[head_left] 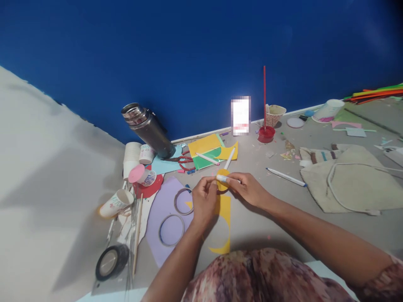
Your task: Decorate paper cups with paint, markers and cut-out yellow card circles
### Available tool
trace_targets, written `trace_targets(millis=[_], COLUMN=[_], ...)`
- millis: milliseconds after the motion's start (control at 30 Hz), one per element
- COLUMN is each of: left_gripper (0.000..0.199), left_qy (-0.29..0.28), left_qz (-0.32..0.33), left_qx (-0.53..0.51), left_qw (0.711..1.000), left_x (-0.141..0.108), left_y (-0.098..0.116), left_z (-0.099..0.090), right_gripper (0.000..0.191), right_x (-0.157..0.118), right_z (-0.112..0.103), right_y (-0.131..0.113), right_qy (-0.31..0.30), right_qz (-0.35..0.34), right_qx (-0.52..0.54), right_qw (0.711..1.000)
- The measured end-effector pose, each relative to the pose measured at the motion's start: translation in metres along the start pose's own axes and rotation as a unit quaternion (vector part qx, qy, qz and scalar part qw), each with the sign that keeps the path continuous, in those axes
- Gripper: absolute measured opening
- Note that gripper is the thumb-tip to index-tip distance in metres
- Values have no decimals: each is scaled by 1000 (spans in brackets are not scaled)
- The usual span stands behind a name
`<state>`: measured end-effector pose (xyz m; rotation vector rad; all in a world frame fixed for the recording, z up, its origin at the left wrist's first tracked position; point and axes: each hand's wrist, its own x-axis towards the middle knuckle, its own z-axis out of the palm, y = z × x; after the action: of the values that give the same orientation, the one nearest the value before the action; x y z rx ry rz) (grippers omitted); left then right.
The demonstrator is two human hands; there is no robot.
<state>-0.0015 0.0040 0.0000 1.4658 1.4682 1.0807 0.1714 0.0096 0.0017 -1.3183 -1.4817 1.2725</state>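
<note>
A small white tube (222, 178), perhaps glue or a marker, lies across the gap between my hands. The closed fingers of my right hand (247, 188) hold its right end. My left hand (206, 197) is pinched at its left tip; whatever lies between those fingertips is too small to make out. Just beneath the tube is a round yellow paper piece (223, 172), partly covered by my fingers. A yellow paper sheet (225, 205) with a round cutout lies below my hands on the grey table (252, 233).
Left are a dark flask (151, 134), paper cups (116, 203), tape rolls (171, 230) and purple paper (154, 235). Behind are red-handled pliers (182, 160) and white pens (229, 158). Right are a blue-tipped pen (286, 177), a cloth bag (355, 180) and a red stand (266, 134).
</note>
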Motion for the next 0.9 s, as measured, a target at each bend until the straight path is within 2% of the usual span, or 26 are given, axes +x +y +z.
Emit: trace_targets(millis=[100,233,300,433,600,767,900], left_gripper=[30,31,33,31,31,30,29], left_qy=[-5,-34,-49,-30,-9,13,24], left_qz=[-41,-32,-28,-11,5,27,46], left_qx=[-30,-9,-8,37,58,83,84], left_qw=[999,999,998,999,998,996,995], left_x=[3,4,4,4,2,-1,-2], left_y=[1,-2,-4,-4,-2,-3,-3], left_z=[-2,-2,-2,-3,-2,1,2], right_gripper=[31,32,31,30,43,45,46], right_x=[-1,-1,-1,-2,-2,0,1], right_z=[0,3,4,6,10,14,9], right_y=[5,14,15,9,7,10,8], right_qy=[-7,-17,-15,-8,-16,-24,-22], right_qz=[-52,-51,-49,-43,49,87,84], right_qx=[-100,-185,-192,-98,78,128,132], right_qw=[994,981,980,994,996,988,988])
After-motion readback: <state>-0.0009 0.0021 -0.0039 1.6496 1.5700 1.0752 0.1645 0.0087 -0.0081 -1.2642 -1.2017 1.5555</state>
